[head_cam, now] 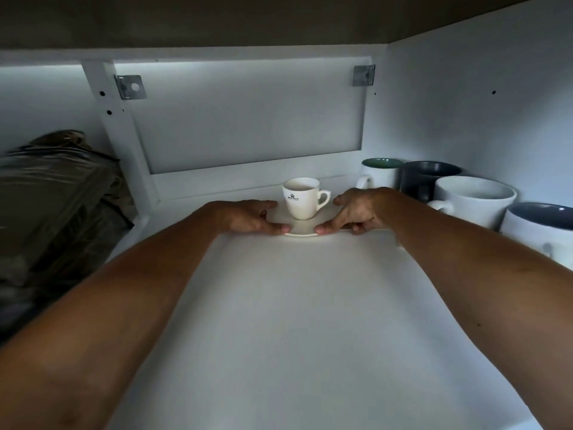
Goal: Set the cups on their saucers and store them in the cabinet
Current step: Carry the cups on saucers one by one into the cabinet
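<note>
A small white cup (pixel 302 198) with a dark printed logo stands upright on a white saucer (pixel 302 227), its handle pointing right. The saucer is deep inside the white cabinet, on the shelf (pixel 310 305). My left hand (pixel 251 217) holds the saucer's left rim, thumb on the near edge and fingers along the far side. My right hand (pixel 356 211) holds the right rim the same way. Both forearms reach in from the front corners.
Several larger mugs line the right wall: a white one with a green inside (pixel 379 176), a dark one (pixel 426 180), a big white one (pixel 473 200) and a white one with a blue inside (pixel 539 228). A dark wrapped bundle (pixel 59 197) fills the left compartment behind a white divider (pixel 124 135).
</note>
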Demonstrator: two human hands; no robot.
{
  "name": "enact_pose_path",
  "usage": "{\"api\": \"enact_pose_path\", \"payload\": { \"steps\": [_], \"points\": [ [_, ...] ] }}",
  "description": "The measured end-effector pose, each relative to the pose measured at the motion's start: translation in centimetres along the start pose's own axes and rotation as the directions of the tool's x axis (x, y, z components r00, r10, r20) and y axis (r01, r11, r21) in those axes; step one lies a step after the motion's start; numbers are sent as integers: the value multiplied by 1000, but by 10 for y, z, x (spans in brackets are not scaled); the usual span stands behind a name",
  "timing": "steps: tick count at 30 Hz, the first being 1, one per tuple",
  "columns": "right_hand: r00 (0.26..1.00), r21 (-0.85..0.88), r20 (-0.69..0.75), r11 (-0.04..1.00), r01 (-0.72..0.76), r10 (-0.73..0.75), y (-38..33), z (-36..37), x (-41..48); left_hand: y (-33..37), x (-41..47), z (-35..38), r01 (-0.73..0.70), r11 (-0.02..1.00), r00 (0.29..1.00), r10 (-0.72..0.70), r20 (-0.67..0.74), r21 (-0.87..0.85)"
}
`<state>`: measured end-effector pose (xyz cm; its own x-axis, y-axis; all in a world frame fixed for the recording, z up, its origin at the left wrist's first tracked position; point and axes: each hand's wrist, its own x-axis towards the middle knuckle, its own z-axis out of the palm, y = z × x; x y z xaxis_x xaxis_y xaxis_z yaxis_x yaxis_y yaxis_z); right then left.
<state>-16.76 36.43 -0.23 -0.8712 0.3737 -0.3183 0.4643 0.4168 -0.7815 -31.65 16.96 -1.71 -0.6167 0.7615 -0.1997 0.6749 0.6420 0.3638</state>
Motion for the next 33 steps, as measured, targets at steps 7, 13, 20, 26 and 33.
{"api": "enact_pose_path", "payload": {
  "steps": [7, 13, 20, 26, 33],
  "points": [
    [999, -99, 14, 994, -50, 51, -4, -3, 2, -2, 2, -3, 1, 1000, 1000, -2, 22, 26],
    [999, -236, -25, 971, -36, 31, -2, -2, 6, -5, 5, -2, -11, 999, 1000, 10, 9, 39],
    [984, -371, -155, 928, 19, -82, 6, 2, 5, -1, 1, 7, -68, 998, 993, 69, -99, 15],
    [949, -416, -267, 908, 42, -167, 9, 12, -19, 1, -18, 20, -28, 998, 976, 17, -215, -49],
    [932, -454, -260, 884, 113, -252, 27, 26, -71, 10, -68, 36, 95, 992, 960, -70, -271, 82]
  ]
}}
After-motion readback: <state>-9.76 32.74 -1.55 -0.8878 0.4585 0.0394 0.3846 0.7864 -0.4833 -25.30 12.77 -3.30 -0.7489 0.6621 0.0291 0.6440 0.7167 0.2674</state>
